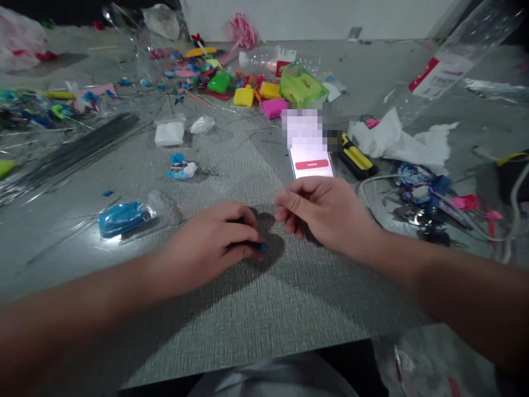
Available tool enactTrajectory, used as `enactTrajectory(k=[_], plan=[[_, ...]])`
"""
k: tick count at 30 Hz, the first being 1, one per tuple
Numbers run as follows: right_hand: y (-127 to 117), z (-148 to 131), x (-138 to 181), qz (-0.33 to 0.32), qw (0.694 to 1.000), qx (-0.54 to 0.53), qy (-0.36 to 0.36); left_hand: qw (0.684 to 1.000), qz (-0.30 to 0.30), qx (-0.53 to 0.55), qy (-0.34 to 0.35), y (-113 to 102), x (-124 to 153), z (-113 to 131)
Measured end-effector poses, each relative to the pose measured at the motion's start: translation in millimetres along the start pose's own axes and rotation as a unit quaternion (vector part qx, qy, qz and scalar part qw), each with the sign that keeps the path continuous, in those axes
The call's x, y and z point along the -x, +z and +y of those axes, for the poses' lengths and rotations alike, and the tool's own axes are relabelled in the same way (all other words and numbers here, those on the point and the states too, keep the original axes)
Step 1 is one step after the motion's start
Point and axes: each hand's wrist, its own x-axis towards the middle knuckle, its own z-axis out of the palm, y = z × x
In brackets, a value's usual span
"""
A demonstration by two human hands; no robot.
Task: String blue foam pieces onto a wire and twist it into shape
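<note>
My left hand [215,237] is closed low over the grey table, and its fingertips pinch a small bit of blue clay [263,247]. Facing it, my right hand [326,215] has its thumb pressed against curled fingers; whatever they may hold is hidden. Just beyond the right hand lies a lit phone [312,170], partly blurred out. A lump of blue modelling clay [120,219] in clear wrap rests left of my left hand. Farther back are small blue and white clay pieces [182,170] with thin wires, beside a white clay packet [169,132] and a second white lump [202,125].
A bundle of thin wires [82,146] lies at the left. Colourful clay packs [243,96] and a plastic bottle [264,59] crowd the back. Right of the phone are a yellow-black cutter [357,156], crumpled tissue [430,146], a cable [514,204] and another bottle [442,71].
</note>
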Motion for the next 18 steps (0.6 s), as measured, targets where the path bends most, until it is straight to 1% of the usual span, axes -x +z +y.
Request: enactTrajectory(k=[4,7,8,10,13,14,16,18], plan=[[1.1,3.0,-1.1,-0.004,0.999,0.042,-0.033,1.0,-0.006,0.005,0.012,-1.7,1.2,-2.6],[0.1,4.8,-2.6,0.01,0.996,0.066,-0.065,1.0,-0.006,0.008,0.018,-4.6,0.6,-3.2],[-0.4,4.9,-2.8,0.018,0.995,0.069,-0.07,1.0,0.004,0.008,0.021,-6.0,0.2,-3.2],[-1.3,4.4,-2.4,0.029,0.995,0.072,-0.067,0.999,0.045,-0.01,0.021,-8.7,-0.6,-3.4],[-2.0,4.3,-1.2,0.033,0.994,0.081,-0.063,0.988,0.129,-0.086,-0.016,-9.9,-1.2,-5.9],[-2.1,5.1,-1.1,0.033,0.993,0.09,-0.069,0.982,0.149,-0.111,-0.033,-9.3,-1.2,-7.3],[-2.2,8.1,-1.3,0.034,0.989,0.118,-0.088,0.974,0.168,-0.143,-0.057,-7.0,-1.1,-9.9],[-2.1,12.2,-2.2,0.031,0.984,0.146,-0.102,0.974,0.157,-0.148,-0.065,-4.5,-1.1,-11.5]])
